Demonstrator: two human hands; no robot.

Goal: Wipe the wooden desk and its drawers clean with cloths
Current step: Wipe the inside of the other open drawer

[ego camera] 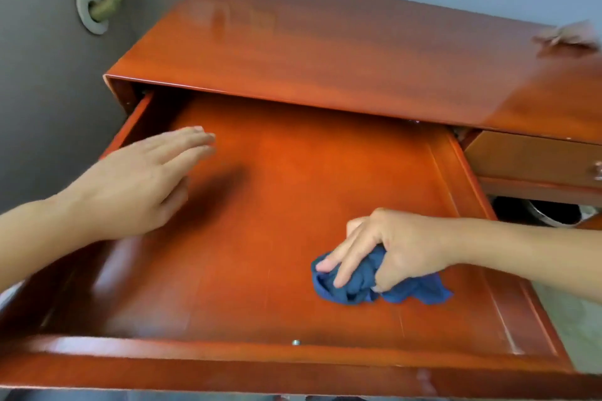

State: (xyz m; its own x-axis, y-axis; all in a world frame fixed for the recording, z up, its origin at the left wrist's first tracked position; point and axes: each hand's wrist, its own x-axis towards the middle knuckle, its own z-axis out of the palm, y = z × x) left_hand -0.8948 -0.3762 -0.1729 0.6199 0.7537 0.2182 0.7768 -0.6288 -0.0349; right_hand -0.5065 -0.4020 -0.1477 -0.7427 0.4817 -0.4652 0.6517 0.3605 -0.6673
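We judge the task to be midway: the wide, pulled-out reddish wooden drawer (277,205) is under treatment. Our right hand (387,251) grips the crumpled blue cloth (358,283) on the drawer floor; our left hand (140,182) hovers flat, fingers extended, holding nothing. A brownish cloth (566,37) lies on the glossy wooden worktop (325,42). The small closed right-hand drawer (534,158) appears pending.

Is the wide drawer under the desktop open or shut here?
Open. The wide drawer is pulled far out from under the desktop, its floor exposed, with the right hand holding the blue cloth on it.
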